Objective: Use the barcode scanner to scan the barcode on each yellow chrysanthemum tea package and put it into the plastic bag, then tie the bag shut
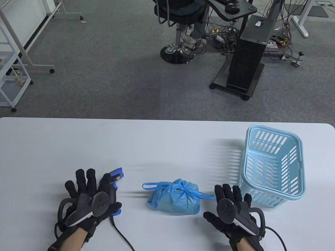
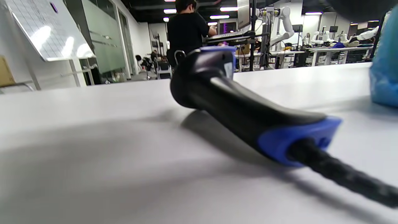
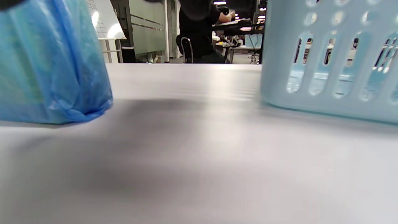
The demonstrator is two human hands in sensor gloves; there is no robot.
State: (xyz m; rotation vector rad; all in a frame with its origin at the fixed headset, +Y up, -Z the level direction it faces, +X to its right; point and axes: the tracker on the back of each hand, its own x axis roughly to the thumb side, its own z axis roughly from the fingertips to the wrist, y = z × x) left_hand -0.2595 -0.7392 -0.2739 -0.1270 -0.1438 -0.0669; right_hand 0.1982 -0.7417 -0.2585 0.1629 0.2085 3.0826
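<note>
- The table view looks down from above the near edge of the white table (image 1: 167,146), facing out over grey carpet.
- The left wrist view sits low at table height, very near the barcode scanner (image 2: 242,115), facing across the room.
- The right wrist view sits equally low, between the blue plastic bag (image 3: 49,62) and basket (image 3: 329,59).
- All 3 views share the bag.

White table (image 1: 167,146); light-blue slotted basket (image 1: 273,164) tipped on its side at the right end. Beyond, grey carpet (image 1: 104,73), black pedestal chair (image 1: 180,34), dark computer tower (image 1: 248,55) on a wheeled stand, cable tangle (image 1: 225,39), white frame rack (image 1: 13,65) far left.
</note>
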